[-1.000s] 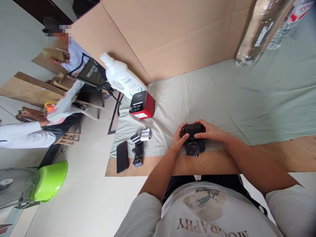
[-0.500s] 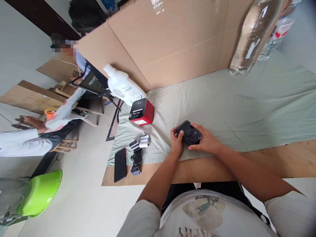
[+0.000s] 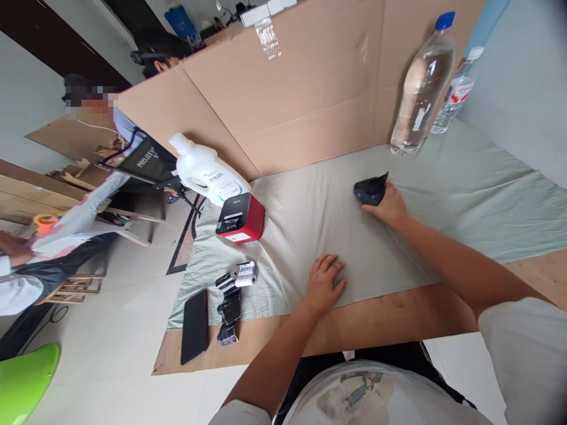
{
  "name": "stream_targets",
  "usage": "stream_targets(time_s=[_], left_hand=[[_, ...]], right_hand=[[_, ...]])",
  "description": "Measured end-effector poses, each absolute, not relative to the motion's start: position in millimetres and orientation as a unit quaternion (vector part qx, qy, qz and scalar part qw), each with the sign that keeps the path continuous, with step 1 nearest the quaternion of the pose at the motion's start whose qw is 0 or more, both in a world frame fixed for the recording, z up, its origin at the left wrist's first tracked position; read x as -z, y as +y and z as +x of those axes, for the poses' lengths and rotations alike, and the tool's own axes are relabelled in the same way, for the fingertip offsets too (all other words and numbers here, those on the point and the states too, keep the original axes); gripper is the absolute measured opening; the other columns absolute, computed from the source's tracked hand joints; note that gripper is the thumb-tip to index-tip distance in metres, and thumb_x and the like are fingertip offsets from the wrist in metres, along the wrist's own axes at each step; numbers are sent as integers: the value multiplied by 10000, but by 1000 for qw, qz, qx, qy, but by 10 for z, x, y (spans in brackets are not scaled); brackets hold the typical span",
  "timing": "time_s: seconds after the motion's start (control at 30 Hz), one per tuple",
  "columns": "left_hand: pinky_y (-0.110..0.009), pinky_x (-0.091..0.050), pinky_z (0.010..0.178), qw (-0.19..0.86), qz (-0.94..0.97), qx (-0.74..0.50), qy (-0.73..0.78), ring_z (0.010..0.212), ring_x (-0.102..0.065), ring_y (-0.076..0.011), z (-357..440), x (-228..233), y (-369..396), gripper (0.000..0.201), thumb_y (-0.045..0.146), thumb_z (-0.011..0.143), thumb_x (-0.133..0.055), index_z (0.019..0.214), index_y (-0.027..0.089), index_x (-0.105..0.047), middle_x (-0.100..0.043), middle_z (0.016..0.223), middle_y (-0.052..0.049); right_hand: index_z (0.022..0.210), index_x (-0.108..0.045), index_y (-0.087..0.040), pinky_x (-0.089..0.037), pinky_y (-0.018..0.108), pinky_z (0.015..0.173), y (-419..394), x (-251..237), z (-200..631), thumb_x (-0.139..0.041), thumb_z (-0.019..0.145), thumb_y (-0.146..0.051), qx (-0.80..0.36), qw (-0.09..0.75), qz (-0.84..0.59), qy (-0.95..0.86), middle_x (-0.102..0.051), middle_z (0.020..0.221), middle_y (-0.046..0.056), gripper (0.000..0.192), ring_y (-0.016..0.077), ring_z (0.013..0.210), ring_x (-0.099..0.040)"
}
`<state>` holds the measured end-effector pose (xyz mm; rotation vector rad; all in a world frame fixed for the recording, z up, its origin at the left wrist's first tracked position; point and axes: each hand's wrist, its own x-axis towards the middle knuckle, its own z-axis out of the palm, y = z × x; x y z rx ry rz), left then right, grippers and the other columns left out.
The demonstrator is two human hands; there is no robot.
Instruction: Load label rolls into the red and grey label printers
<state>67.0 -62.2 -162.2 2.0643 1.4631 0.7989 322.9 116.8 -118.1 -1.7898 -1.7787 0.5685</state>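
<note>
**Right hand out with the black device, left hand flat**

Head view: the right hand [image 3: 387,203] is stretched out over the cloth [image 3: 443,195] on the counter [image 3: 443,307], its fingers [image 3: 381,190] clenched on one black device [image 3: 370,190]. The device sticks out to the left of the fingers, long axis roughly across the view; whether it touches the cloth I cannot tell. The left hand [image 3: 323,283] lies flat on the cloth, fingers released, well apart from the device, so the right hand is much the nearer. Beyond the right fingers stand two bottles [image 3: 420,88]. Left of the left hand: one red printer [image 3: 239,217], one white jug [image 3: 206,172], two paper rolls [image 3: 243,275], one phone [image 3: 195,326]. A co-worker's sleeve [image 3: 13,292] shows far left.
</note>
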Motion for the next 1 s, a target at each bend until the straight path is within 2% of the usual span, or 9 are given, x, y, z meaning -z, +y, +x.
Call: stream_targets(time_s=[0.23,0.37,0.47,0.6,0.67,0.77,0.83,0.9,1.0], left_hand=[[-569,-401,1080,193,804,-209,522,1331,-459,-329,698,1557,-592,385,301,836,-664,1219,257,-662,-574,1394,-102],[-566,-407,1059,175,819,-181,516,1342,-447,-339,725,1532,-631,374,309,863,-643,1236,287,-662,-553,1423,-98],[-559,-387,1080,176,830,-161,504,1370,-423,-336,726,1530,-663,374,315,895,-606,1266,326,-644,-527,1458,-79],[-500,-416,1068,208,819,-196,498,1230,-544,-287,442,1443,-456,370,356,872,-635,1237,300,-640,-631,1283,-85],[-520,-407,1067,151,761,-259,575,1200,-552,-306,137,1271,-204,407,393,839,-671,1223,264,-628,-638,1222,-111],[-589,-292,1132,-5,611,-295,734,1390,-361,-412,-406,863,267,681,513,742,-754,1316,210,-550,-471,1454,-188],[-615,-251,1142,-43,502,-253,826,1476,-198,-455,-730,587,554,875,595,713,-748,1429,207,-429,-298,1584,-196],[-642,-261,1121,13,432,-169,886,1485,-145,-495,-974,391,763,1089,640,615,-796,1504,230,-319,-183,1633,-198],[-626,-330,1082,106,385,-103,911,1456,-234,-495,-1164,280,908,1201,639,578,-809,1552,259,-220,-218,1612,-215]], right_hand=[[1505,-55,108,-272,392,1021,1830,1170,4006,-625,854,-601,-59,179,-816,-546,-331,1423,410,1119,351,1353,-344],[1489,-17,161,-236,380,1033,1666,1306,4038,-512,900,-653,-35,171,-804,-569,-235,1470,436,1120,346,1438,-198],[1504,3,144,-205,401,1065,1380,1415,3962,-374,964,-601,-13,166,-805,-569,-156,1533,414,994,311,1488,-91],[1537,-73,73,-207,462,1102,954,1521,3949,-271,954,-567,-44,150,-802,-576,-152,1582,351,888,313,1503,-108],[1555,-114,5,-203,497,1117,781,1568,3989,-235,925,-594,-64,148,-793,-588,-182,1593,314,878,319,1507,-122],[1555,-171,-36,-160,485,1158,619,1625,4045,-151,876,-684,-72,144,-783,-600,-240,1583,291,939,329,1504,-143],[1538,-221,-12,-123,444,1181,577,1641,4052,-120,860,-702,-71,135,-785,-601,-268,1576,287,972,342,1495,-163],[1524,-257,3,-103,420,1188,568,1630,4032,-143,870,-666,-69,123,-791,-595,-289,1574,278,943,349,1489,-179],[1520,-270,-9,-115,420,1182,569,1578,3986,-224,899,-585,-67,107,-797,-591,-305,1575,263,848,342,1487,-194]])
